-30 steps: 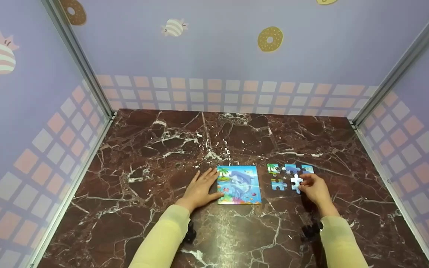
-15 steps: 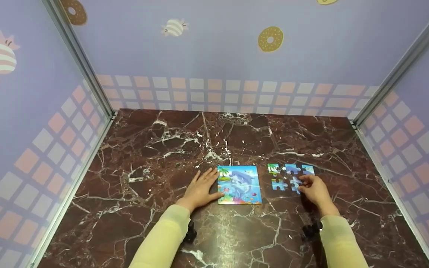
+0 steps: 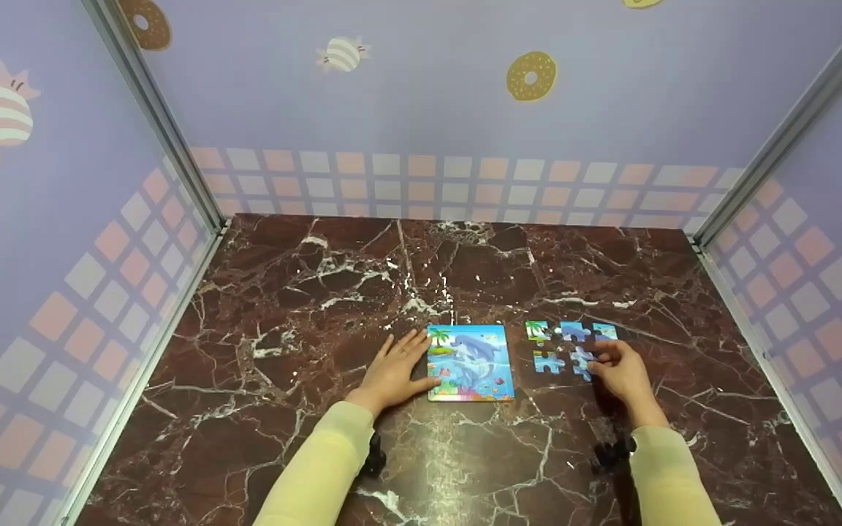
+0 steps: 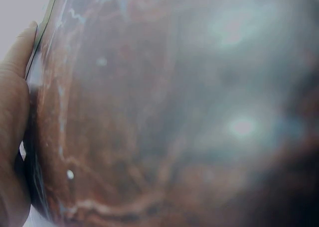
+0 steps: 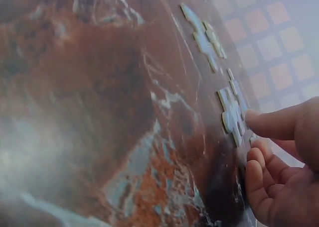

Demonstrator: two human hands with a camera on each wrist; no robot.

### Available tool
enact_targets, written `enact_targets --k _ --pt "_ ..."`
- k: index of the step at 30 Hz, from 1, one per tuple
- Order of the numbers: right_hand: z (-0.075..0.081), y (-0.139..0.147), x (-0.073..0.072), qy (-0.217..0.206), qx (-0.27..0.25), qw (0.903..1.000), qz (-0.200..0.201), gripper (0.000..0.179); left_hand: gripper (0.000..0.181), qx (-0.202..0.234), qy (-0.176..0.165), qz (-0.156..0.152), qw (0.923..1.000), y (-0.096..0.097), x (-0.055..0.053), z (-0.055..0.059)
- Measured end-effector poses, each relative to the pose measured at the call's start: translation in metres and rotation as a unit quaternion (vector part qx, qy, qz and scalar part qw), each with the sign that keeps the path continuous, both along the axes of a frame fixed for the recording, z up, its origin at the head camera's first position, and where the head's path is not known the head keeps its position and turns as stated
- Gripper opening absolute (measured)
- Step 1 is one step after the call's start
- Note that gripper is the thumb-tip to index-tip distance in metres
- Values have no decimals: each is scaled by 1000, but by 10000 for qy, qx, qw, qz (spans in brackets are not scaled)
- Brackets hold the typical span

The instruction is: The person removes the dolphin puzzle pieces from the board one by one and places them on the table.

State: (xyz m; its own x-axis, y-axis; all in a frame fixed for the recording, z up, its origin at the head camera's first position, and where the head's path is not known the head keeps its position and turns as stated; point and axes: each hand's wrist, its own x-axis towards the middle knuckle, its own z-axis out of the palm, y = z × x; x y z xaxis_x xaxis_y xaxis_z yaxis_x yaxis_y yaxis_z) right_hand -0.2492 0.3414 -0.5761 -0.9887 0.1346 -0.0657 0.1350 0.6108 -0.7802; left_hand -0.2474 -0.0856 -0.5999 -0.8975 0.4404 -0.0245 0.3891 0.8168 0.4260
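Five thin, mostly blue jigsaw pieces (image 3: 571, 332) lie on a dark red, white-veined table (image 3: 304, 299), right of a blue rectangular board (image 3: 471, 369) picturing dolphins. The layout looks partial: three pieces form the upper row, two the lower, with gaps visible. The right hand (image 3: 620, 371), fingers bent, is at the lower row's second piece (image 3: 580, 359); whether it grips is unclear. The left hand (image 3: 392, 371) lies flat, grasping nothing, at the board's left edge.

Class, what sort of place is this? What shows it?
Probably an enclosed activity booth: lilac walls printed with sweets, grey metal corner strips, and a dark red, white-veined marbled tabletop.
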Motion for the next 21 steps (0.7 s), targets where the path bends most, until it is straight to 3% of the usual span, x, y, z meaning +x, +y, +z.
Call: enact_targets --k 6,15,21 --pt "8 -16 1 305 -327 9988 -201 37 88 0 -9 25 10000 1 1 2" --pt "13 -63 -6 472 -1299 9896 396 42 89 -3 33 13 10000 1 0 0" --pt "6 -98 -5 459 -1520 9842 781 42 88 -53 11 12 10000 1 0 1"
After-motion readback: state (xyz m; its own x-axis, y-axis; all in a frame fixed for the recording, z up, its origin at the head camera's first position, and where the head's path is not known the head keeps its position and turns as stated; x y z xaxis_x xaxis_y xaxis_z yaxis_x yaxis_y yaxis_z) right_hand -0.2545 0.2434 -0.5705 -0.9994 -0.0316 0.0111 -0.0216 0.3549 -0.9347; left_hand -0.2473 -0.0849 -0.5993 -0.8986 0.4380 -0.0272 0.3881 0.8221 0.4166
